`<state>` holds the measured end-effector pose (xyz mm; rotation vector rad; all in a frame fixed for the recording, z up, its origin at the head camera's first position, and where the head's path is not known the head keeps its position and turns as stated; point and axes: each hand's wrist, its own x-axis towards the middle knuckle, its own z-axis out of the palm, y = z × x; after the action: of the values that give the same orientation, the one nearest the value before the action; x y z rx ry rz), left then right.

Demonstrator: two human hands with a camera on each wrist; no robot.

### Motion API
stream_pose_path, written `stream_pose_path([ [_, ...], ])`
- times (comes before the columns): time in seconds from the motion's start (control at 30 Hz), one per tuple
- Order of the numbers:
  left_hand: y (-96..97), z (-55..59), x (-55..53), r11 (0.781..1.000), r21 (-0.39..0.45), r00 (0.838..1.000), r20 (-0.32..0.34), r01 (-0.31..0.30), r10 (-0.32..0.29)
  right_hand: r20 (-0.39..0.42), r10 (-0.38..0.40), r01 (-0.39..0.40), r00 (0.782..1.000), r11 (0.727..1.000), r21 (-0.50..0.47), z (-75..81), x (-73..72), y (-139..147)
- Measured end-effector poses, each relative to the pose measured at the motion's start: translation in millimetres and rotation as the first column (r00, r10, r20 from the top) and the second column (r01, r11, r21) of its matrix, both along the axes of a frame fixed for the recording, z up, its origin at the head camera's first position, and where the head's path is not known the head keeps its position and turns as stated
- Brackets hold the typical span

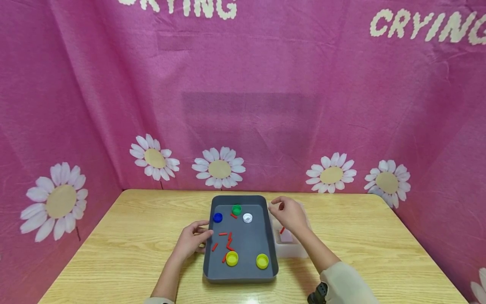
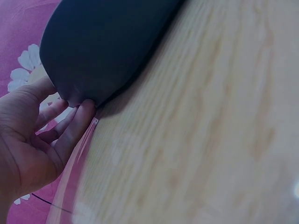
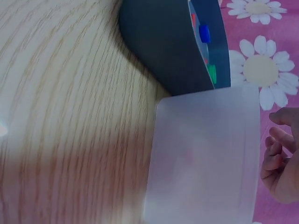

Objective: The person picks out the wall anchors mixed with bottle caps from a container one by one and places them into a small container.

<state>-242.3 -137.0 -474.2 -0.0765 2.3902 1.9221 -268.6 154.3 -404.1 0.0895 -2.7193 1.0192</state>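
Note:
A dark grey rectangular tray (image 1: 250, 245) lies on the table. My left hand (image 1: 191, 240) grips its left edge, thumb at the rim and fingers against the outer wall (image 2: 107, 42). Inside are a blue cap (image 1: 217, 217), a green cap (image 1: 237, 210), a white cap (image 1: 247, 218), a left yellow cap (image 1: 232, 258) and a right yellow cap (image 1: 262, 261). Several short red sticks (image 1: 222, 234) lie scattered among them. Over a translucent bin (image 1: 292, 251) hovers my right hand (image 1: 289, 212), fingers loosely bent, nothing visible between them. A red stick (image 1: 282, 230) shows within the bin.
The bin stands close along the tray's right side on the wooden table (image 1: 360, 240). Behind the table hangs a pink cloth (image 1: 250, 126) with white daisies. A black device (image 1: 318, 293) sits at my right sleeve (image 1: 347, 283).

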Motion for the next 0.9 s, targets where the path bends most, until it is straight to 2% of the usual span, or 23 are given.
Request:
stream_pose_path([
  [0.37,-1.4,-1.0,-0.7,1.0,0.015,1.0,0.007,0.007,-0.007,-0.024,0.032,-0.032,0.999,0.999,-0.027,2.6,-1.3,-29],
  [0.9,-3.3,-1.7,-1.1,1.0,0.019,1.0,-0.003,0.024,-0.024,0.026,0.12,-0.12,0.992,0.993,-0.021,-12.1,-3.2,-69],
])
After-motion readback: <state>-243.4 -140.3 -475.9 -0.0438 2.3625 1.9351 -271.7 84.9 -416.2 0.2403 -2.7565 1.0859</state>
